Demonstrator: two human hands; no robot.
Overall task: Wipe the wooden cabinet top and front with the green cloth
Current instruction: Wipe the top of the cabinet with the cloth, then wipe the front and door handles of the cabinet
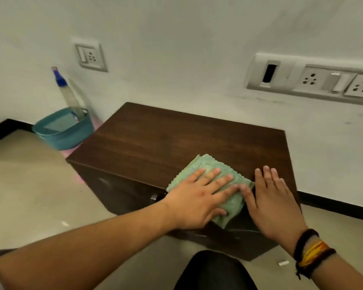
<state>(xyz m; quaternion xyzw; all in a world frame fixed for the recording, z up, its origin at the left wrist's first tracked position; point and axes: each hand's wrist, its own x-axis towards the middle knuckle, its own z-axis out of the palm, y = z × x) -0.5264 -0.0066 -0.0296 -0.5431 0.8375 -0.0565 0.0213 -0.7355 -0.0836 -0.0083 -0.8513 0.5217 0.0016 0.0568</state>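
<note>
The left hand (194, 203) lies flat and open, pressing the folded green cloth (213, 185) at the front edge of the dark brown wooden cabinet (155, 143) top; the right hand (275, 201) rests open beside it, holding nothing. The top is in hand; next, I think, the cloth should sweep down the front.

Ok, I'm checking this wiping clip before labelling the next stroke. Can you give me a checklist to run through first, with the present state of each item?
1. Green cloth lies on the cabinet top: ok, at its front edge.
2. Left hand flat on the cloth: ok.
3. Right hand steadies the cabinet beside the cloth: ok, palm down.
4. Rest of the top free of objects: ok.
5. Spray bottle within reach: cannot tell; it stands in the blue basket on the floor.
6. Cabinet front wiped: cannot tell.
</note>
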